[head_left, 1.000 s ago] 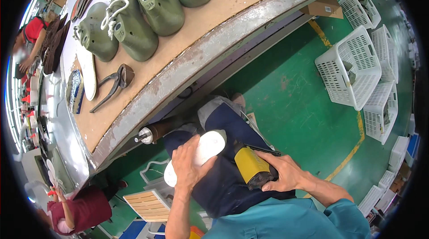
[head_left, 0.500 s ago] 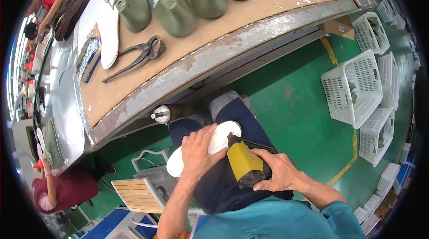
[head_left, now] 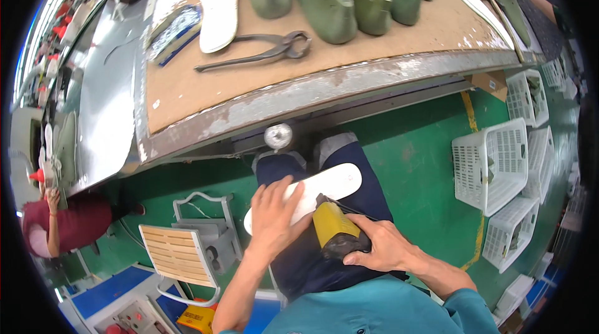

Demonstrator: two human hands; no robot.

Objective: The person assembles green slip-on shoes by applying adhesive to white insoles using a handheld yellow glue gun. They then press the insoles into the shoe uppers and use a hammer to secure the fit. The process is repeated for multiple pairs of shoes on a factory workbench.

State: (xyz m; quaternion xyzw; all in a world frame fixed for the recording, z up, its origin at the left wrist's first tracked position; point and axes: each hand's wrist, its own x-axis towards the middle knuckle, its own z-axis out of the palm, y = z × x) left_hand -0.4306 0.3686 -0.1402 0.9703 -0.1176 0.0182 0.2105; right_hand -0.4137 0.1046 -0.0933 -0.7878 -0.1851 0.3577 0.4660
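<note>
A long white insole (head_left: pixel 334 182) lies aslant over my dark-trousered lap, its far end up to the right. My left hand (head_left: pixel 274 212) grips it across the middle, fingers along one edge and thumb along the other. Whatever supports the insole from below is hidden. My right hand (head_left: pixel 384 243) is closed round a yellow-and-black staple gun (head_left: pixel 334 225). The gun's dark tip points at the insole's edge, close to my left thumb; whether it touches, I cannot tell. Just past my knees stands a post with a round silvery top (head_left: pixel 278 136).
On the workbench (head_left: pixel 299 87) ahead are pincers (head_left: pixel 268 50), a white insole (head_left: pixel 218 9), a small box (head_left: pixel 175 31) and several green shoe lasts (head_left: pixel 324 3). White crates (head_left: pixel 490 165) stand at right, a slatted chair (head_left: pixel 171 253) at left. Other people work at left and far right.
My view has swung, so the bench sits further right and higher. More of the insole's far end now shows. The staple gun stays beside its edge, and both hands keep their holds.
</note>
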